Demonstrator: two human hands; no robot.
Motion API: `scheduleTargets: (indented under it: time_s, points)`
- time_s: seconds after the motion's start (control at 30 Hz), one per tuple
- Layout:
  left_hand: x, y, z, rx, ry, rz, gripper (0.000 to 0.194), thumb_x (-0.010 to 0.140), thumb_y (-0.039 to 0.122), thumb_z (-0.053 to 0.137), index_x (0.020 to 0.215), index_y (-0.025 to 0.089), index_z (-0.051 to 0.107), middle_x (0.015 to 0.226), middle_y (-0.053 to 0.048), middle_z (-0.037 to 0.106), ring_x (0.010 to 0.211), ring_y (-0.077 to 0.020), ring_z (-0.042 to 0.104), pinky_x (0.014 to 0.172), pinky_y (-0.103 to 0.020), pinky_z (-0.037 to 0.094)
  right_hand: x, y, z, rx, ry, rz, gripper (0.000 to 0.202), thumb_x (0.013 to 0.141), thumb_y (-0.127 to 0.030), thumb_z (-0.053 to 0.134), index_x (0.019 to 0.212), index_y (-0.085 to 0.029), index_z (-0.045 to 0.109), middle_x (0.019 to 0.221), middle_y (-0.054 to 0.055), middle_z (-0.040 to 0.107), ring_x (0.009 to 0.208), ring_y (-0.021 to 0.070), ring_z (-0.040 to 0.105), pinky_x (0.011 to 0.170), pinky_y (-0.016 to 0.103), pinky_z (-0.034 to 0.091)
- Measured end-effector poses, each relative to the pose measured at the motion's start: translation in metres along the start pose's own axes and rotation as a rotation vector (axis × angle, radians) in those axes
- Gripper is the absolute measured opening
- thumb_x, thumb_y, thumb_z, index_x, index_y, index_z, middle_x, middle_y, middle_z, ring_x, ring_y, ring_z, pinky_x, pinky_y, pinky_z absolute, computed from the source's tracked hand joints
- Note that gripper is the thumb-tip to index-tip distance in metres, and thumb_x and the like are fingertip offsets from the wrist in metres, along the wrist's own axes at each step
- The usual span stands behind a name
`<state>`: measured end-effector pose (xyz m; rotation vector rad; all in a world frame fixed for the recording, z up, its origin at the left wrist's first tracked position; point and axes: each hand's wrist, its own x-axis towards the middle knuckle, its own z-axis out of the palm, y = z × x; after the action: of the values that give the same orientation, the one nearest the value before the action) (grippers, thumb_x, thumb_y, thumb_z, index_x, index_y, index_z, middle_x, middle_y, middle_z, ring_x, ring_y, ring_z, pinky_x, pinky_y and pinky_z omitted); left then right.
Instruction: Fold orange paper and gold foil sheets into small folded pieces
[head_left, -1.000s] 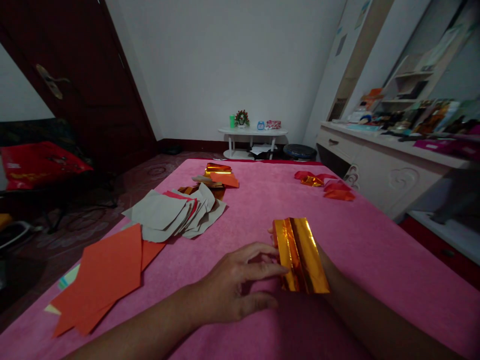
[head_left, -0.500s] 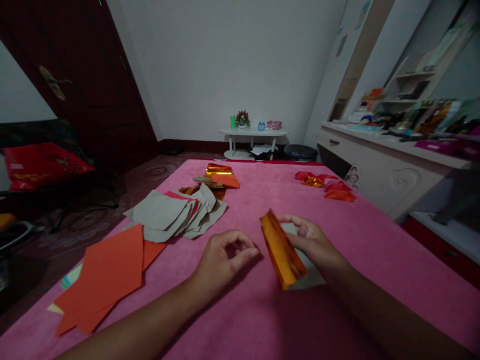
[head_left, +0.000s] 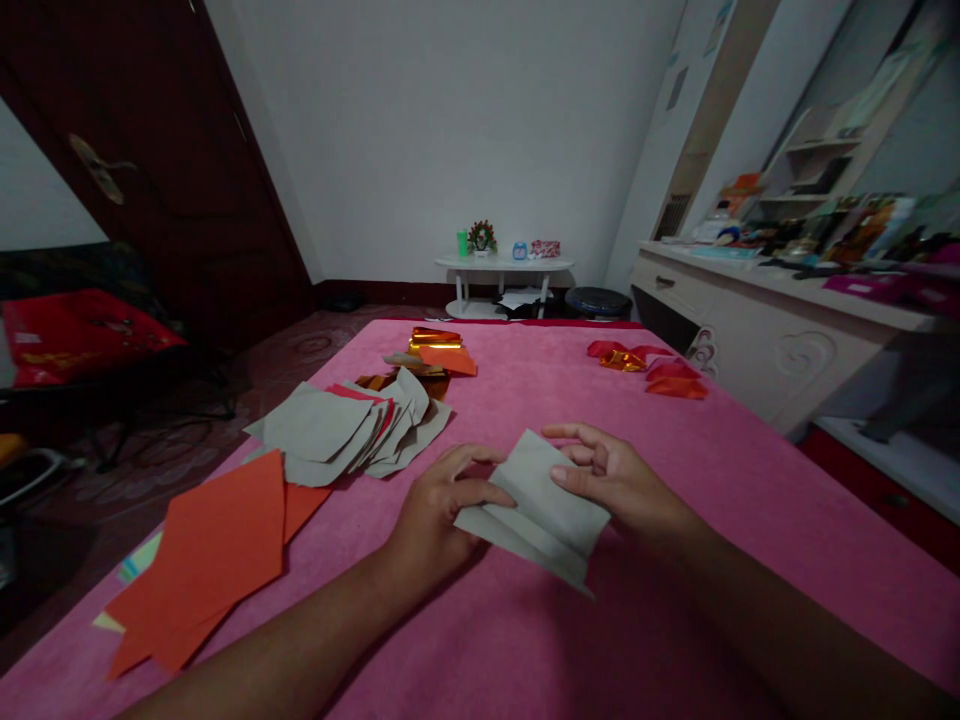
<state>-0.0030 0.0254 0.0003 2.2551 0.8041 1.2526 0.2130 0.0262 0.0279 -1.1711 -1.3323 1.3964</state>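
Observation:
A creased sheet of paper [head_left: 547, 492], grey side up, is between my two hands above the pink cloth. My left hand [head_left: 442, 500] pinches its left edge, thumb on top. On the right side, my right hand [head_left: 619, 485] grips the sheet with the thumb on its upper face and the fingers behind. One fold runs along the sheet's lower part. The underside is hidden from view.
Left on the pink cloth [head_left: 517, 390] are grey sheets [head_left: 319, 425] and orange sheets [head_left: 214, 540]. Gold foil [head_left: 436, 340] lies behind them. Red and gold folded pieces [head_left: 621, 360] are at the far right. A white table [head_left: 504, 263] stands beyond.
The sheet has turned from its gold side to its grey side. My left hand, earlier apart from it, has closed on its left edge.

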Motion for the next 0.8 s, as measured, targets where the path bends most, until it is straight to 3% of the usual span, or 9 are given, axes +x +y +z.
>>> scheduleTargets:
  time_s: [0.1, 0.2, 0.3, 0.4, 0.47, 0.53, 0.67, 0.73, 0.8]
  points:
    - [0.0, -0.005, -0.005, 0.158, 0.131, 0.007, 0.021, 0.072, 0.011, 0.066, 0.086, 0.025, 0.073, 0.119, -0.008, 0.058, 0.106, -0.0234, 0.056, 0.083, -0.04, 0.048, 0.001, 0.005, 0.002, 0.111, -0.042, -0.012, 0.05, 0.061, -0.031, 0.079, 0.105, -0.015, 0.061, 0.095, 0.009, 0.07, 0.08, 0.0204, 0.067, 0.07, 0.029, 0.05]
    - [-0.001, -0.009, -0.007, 0.242, 0.126, 0.096, 0.024, 0.071, 0.011, 0.066, 0.09, 0.026, 0.071, 0.122, -0.007, 0.058, 0.111, -0.0248, 0.052, 0.086, -0.042, 0.045, 0.003, 0.01, 0.004, 0.146, -0.017, -0.007, 0.043, 0.061, -0.034, 0.078, 0.096, -0.014, 0.064, 0.085, 0.008, 0.072, 0.072, 0.0204, 0.067, 0.066, 0.031, 0.051]
    - [-0.003, -0.01, -0.005, 0.216, -0.041, 0.234, 0.028, 0.072, 0.009, 0.062, 0.096, 0.023, 0.068, 0.101, -0.006, 0.068, 0.097, -0.0212, 0.057, 0.084, -0.039, 0.044, 0.006, 0.015, 0.003, 0.117, 0.123, -0.018, 0.038, 0.062, -0.035, 0.077, 0.09, -0.015, 0.062, 0.074, 0.004, 0.07, 0.06, 0.0175, 0.064, 0.056, 0.028, 0.048]
    - [-0.005, -0.008, 0.001, 0.178, -0.276, 0.248, 0.026, 0.077, 0.009, 0.055, 0.097, 0.02, 0.067, 0.09, -0.005, 0.07, 0.088, -0.019, 0.059, 0.083, -0.036, 0.042, 0.012, 0.023, 0.0, -0.002, 0.198, -0.036, 0.041, 0.061, -0.031, 0.076, 0.096, -0.017, 0.058, 0.062, -0.002, 0.064, 0.05, 0.014, 0.058, 0.048, 0.024, 0.042]
    - [-0.005, -0.005, 0.004, 0.116, -0.372, 0.182, 0.018, 0.082, 0.016, 0.055, 0.094, 0.019, 0.068, 0.089, -0.005, 0.07, 0.086, -0.0183, 0.06, 0.082, -0.034, 0.042, 0.016, 0.03, -0.002, -0.107, 0.175, -0.067, 0.041, 0.062, -0.024, 0.074, 0.099, -0.018, 0.057, 0.062, -0.003, 0.062, 0.051, 0.0128, 0.056, 0.05, 0.024, 0.042]
    - [-0.004, -0.002, 0.007, 0.035, -0.397, 0.062, 0.017, 0.086, 0.026, 0.054, 0.086, 0.018, 0.069, 0.082, -0.005, 0.069, 0.079, -0.0168, 0.06, 0.076, -0.03, 0.043, 0.018, 0.032, -0.005, -0.198, 0.147, -0.106, 0.037, 0.063, -0.018, 0.07, 0.098, -0.018, 0.059, 0.07, -0.001, 0.063, 0.059, 0.0131, 0.058, 0.056, 0.025, 0.045]
    - [-0.002, 0.002, 0.008, -0.055, -0.347, -0.2, 0.043, 0.091, 0.034, 0.046, 0.054, 0.014, 0.055, 0.053, 0.001, 0.05, 0.054, -0.0104, 0.046, 0.058, -0.023, 0.037, 0.014, 0.015, -0.021, -0.253, 0.135, -0.163, 0.023, 0.07, -0.025, 0.068, 0.092, -0.018, 0.065, 0.089, 0.005, 0.066, 0.083, 0.0184, 0.061, 0.073, 0.03, 0.049]
    - [-0.003, 0.003, 0.008, -0.064, -0.324, -0.293, 0.045, 0.09, 0.032, 0.046, 0.048, 0.014, 0.046, 0.05, 0.003, 0.04, 0.049, -0.0083, 0.038, 0.052, -0.022, 0.031, 0.009, 0.001, -0.032, -0.245, -0.014, -0.106, 0.024, 0.074, -0.031, 0.065, 0.093, -0.017, 0.067, 0.09, 0.007, 0.067, 0.084, 0.0195, 0.061, 0.071, 0.03, 0.049]
    - [-0.004, 0.003, 0.009, -0.063, -0.305, -0.369, 0.041, 0.087, 0.028, 0.049, 0.049, 0.014, 0.046, 0.051, 0.003, 0.039, 0.048, -0.0077, 0.036, 0.049, -0.022, 0.027, 0.003, -0.01, -0.042, -0.295, -0.299, -0.001, 0.035, 0.067, -0.025, 0.069, 0.102, -0.017, 0.067, 0.095, 0.007, 0.068, 0.087, 0.0213, 0.062, 0.074, 0.032, 0.049]
